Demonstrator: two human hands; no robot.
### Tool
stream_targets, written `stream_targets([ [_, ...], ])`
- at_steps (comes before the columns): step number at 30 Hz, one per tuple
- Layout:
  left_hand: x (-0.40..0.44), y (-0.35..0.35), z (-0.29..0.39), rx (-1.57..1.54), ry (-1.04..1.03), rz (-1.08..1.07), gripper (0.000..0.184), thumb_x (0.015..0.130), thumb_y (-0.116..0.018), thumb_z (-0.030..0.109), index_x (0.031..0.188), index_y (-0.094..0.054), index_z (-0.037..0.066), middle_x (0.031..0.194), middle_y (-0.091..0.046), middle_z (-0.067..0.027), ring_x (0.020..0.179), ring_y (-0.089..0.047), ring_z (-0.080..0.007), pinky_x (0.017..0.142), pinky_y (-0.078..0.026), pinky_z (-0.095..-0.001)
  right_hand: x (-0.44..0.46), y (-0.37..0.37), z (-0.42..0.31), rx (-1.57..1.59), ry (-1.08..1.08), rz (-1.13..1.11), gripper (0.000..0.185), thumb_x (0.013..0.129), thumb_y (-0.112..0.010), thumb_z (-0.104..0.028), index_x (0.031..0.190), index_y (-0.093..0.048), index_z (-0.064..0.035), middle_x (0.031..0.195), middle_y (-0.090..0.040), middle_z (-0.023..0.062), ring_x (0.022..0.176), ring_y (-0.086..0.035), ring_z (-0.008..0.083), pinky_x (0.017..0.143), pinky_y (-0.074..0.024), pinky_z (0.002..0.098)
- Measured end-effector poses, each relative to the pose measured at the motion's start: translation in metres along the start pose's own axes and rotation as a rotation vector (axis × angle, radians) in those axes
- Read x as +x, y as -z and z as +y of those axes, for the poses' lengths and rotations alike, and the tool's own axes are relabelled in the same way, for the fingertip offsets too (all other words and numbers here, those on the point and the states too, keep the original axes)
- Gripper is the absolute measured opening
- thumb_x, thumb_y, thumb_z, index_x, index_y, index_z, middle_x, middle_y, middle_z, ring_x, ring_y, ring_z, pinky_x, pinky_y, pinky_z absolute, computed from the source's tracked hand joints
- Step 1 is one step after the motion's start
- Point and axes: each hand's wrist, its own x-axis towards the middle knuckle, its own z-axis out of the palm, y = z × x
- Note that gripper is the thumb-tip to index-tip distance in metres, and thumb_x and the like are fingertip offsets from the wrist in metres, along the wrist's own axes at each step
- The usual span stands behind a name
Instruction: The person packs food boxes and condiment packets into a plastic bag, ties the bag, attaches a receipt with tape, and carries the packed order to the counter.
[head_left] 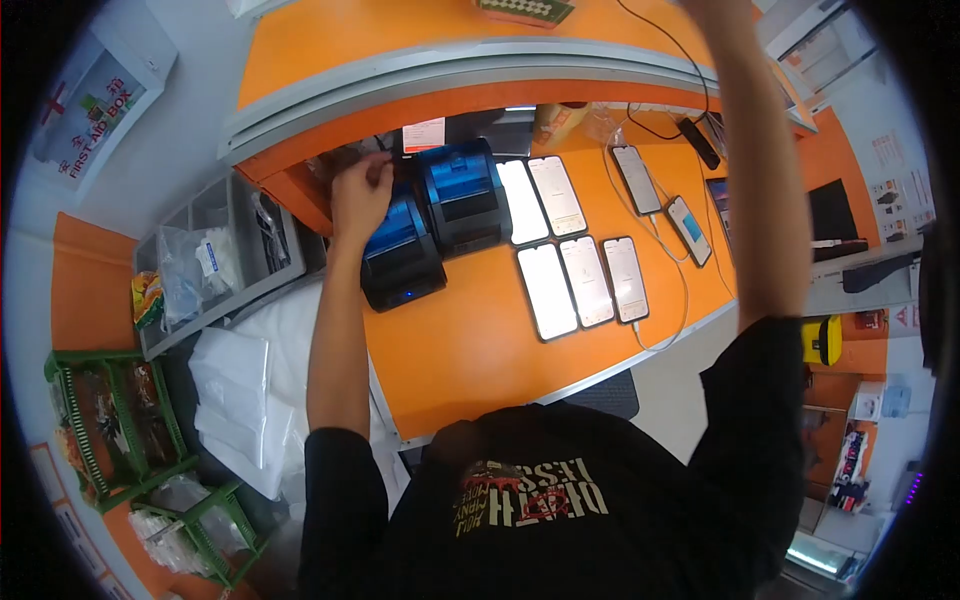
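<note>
My left hand (362,195) is at the back of the left one of two black label printers with blue see-through lids. Its fingers are curled together, and whatever is between them is hidden. The left printer (405,275) shows a small blue light; the right printer (470,215) stands against it. My right forearm (765,190) reaches up across the right side, and its hand lies beyond the top edge. Several lit phones lie right of the printers, among them a white-screened phone (547,290) and a phone (625,280) with a cable plugged in.
An orange shelf (390,50) with a metal edge overhangs the back of the orange desk (450,360). A dark phone (637,180) and a smaller phone (689,231) lie among white cables. Left of the desk are a grey bin (285,235), white plastic bags (235,375) and green baskets (120,420).
</note>
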Motion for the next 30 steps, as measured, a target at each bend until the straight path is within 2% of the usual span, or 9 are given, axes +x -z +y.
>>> stream_targets([
  [3, -0.053, 0.022, 0.039, -0.122, 0.072, 0.137, 0.012, 0.092, -0.067, 0.008, 0.1, -0.073, 0.003, 0.096, -0.071, -0.012, 0.078, -0.069, -0.02, 0.069, -0.052, -0.0292, -0.088, 0.019, -0.053, 0.167, 0.284, -0.064, 0.012, 0.084, -0.065, -0.001, 0.096, -0.065, -0.0053, 0.089, -0.067, 0.0038, 0.068, -0.067, 0.0131, 0.06, -0.0511, 0.0261],
  [5, -0.109, 0.022, 0.045, -0.163, 0.091, 0.283, 0.01, 0.094, -0.067, 0.008, 0.1, -0.073, 0.003, 0.093, -0.07, -0.0097, 0.072, -0.064, -0.0163, 0.065, -0.049, -0.0263, -0.153, 0.025, -0.103, 0.279, -0.027, -0.471, 0.023, 0.077, -0.07, 0.007, 0.097, -0.068, -0.0057, 0.09, -0.07, 0.0095, 0.079, -0.069, 0.0225, 0.071, -0.0553, 0.0324],
  [7, -0.17, 0.011, 0.053, -0.205, 0.102, 0.418, 0.01, 0.094, -0.068, 0.009, 0.1, -0.072, 0.002, 0.091, -0.069, -0.0077, 0.071, -0.061, -0.0143, 0.064, -0.048, -0.0248, -0.22, 0.002, -0.1, 0.286, -0.057, -0.671, 0.017, 0.079, -0.07, -0.008, 0.096, -0.068, -0.0087, 0.09, -0.068, 0.0066, 0.082, -0.068, 0.0259, 0.07, -0.0559, 0.0387],
  [11, -0.261, -0.013, 0.085, -0.171, 0.454, 0.265, 0.017, 0.095, -0.066, 0.012, 0.108, -0.068, 0.001, 0.098, -0.066, -0.0099, 0.086, -0.063, -0.021, 0.074, -0.05, -0.032, -0.307, -0.056, -0.04, 0.488, -0.618, -0.782, 0.017, 0.093, -0.064, -0.015, 0.101, -0.068, -0.001, 0.103, -0.068, 0.0142, 0.088, -0.069, 0.0278, 0.083, -0.055, 0.0389],
  [17, -0.305, -0.046, 0.084, 0.35, 0.209, 0.041, 0.033, 0.09, -0.068, 0.018, 0.12, -0.063, 0.005, 0.121, -0.057, -0.0161, 0.116, -0.051, -0.0363, 0.097, -0.041, -0.0477, -0.323, -0.127, 0.006, 0.221, -0.633, -0.703, 0.044, 0.102, -0.05, -0.039, 0.121, -0.064, -0.0028, 0.121, -0.064, 0.0222, 0.106, -0.066, 0.0352, 0.092, -0.0532, 0.044],
  [21, -0.299, -0.051, 0.094, 0.461, 0.248, 0.027, 0.032, 0.089, -0.067, 0.019, 0.118, -0.063, 0.004, 0.118, -0.058, -0.0163, 0.113, -0.053, -0.0361, 0.096, -0.042, -0.0491, -0.325, -0.15, 0.008, -0.026, -0.578, -0.745, 0.068, 0.103, -0.029, -0.06, 0.122, -0.068, -0.0076, 0.139, -0.056, 0.026, 0.121, -0.059, 0.0426, 0.103, -0.0472, 0.0492],
  [24, -0.303, -0.054, 0.09, 0.453, 0.227, 0.069, 0.031, 0.089, -0.068, 0.016, 0.116, -0.064, 0.003, 0.117, -0.058, -0.0176, 0.111, -0.054, -0.0375, 0.095, -0.043, -0.0495, -0.331, -0.155, 0.034, 0.143, -0.7, -1.203, 0.079, 0.101, -0.018, -0.067, 0.116, -0.073, -0.0112, 0.137, -0.058, 0.026, 0.125, -0.056, 0.0444, 0.107, -0.0443, 0.0513],
  [26, -0.307, -0.053, 0.089, 0.438, 0.216, 0.115, 0.029, 0.088, -0.068, 0.013, 0.115, -0.064, 0.002, 0.116, -0.058, -0.0186, 0.11, -0.054, -0.0385, 0.094, -0.043, -0.0491, -0.356, -0.155, 0.037, 0.362, -0.769, -1.083, 0.079, 0.101, -0.02, -0.067, 0.111, -0.074, -0.0103, 0.116, -0.07, 0.0233, 0.119, -0.06, 0.044, 0.107, -0.0436, 0.0511],
  [30, -0.323, -0.052, 0.087, 0.391, 0.231, 0.165, 0.027, 0.088, -0.066, 0.01, 0.113, -0.063, 0.0, 0.113, -0.057, -0.0213, 0.109, -0.053, -0.0403, 0.094, -0.044, -0.0489, -0.359, -0.124, 0.025, 0.385, -0.64, -0.683, 0.051, 0.107, -0.035, -0.042, 0.102, -0.071, -0.0061, 0.108, -0.07, 0.0199, 0.104, -0.062, 0.0429, 0.096, -0.0478, 0.0496],
])
